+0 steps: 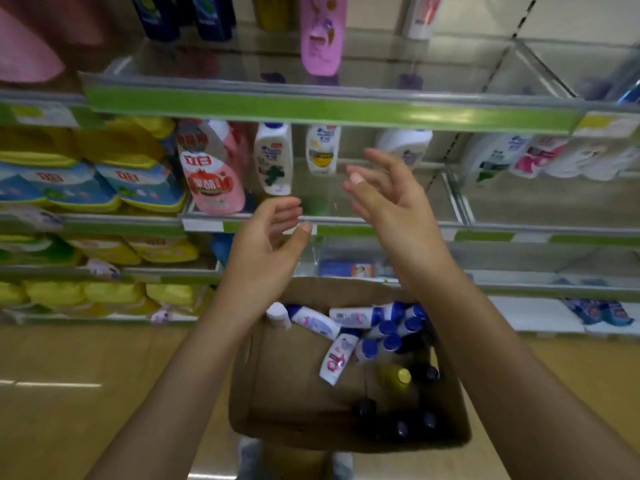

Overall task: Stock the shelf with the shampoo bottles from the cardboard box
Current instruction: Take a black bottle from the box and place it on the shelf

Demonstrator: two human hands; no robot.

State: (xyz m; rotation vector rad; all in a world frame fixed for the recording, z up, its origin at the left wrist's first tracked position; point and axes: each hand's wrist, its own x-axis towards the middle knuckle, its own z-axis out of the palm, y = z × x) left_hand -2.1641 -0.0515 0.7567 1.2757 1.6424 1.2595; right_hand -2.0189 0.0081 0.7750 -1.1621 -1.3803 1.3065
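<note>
Shampoo bottles (pixel 360 327) lie jumbled in the cardboard box (pixel 277 386) on the floor below the shelf (pixel 346 223), mostly heaped toward its right side: white ones with blue caps, one white tube (pixel 337 358) with pink lettering, one yellow-capped bottle (pixel 398 377), and several dark-capped ones at the near end. The exact count cannot be told from the pile.

Both hands are raised above the box in front of the shelf edge, empty. The left hand (pixel 266 251) has loosely bent fingers with the thumb near the fingertips, gripping nothing; the right hand (pixel 388 192) is spread, fingers relaxed.

On the shelf behind them stand three white bottles (pixel 273 157), well apart, with bare shelf between them and the hands. A pink refill pouch (pixel 211 178) with red Chinese characters sits left of them. Further left are stacked blue and yellow pouches (pixel 104 181). Right of the divider are more white bottles (pixel 498 157). The upper shelf (pixel 329 109), with a green price strip, holds one pink bottle (pixel 322 32) and two dark blue ones (pixel 183 15). Label text is too blurred to read.
</note>
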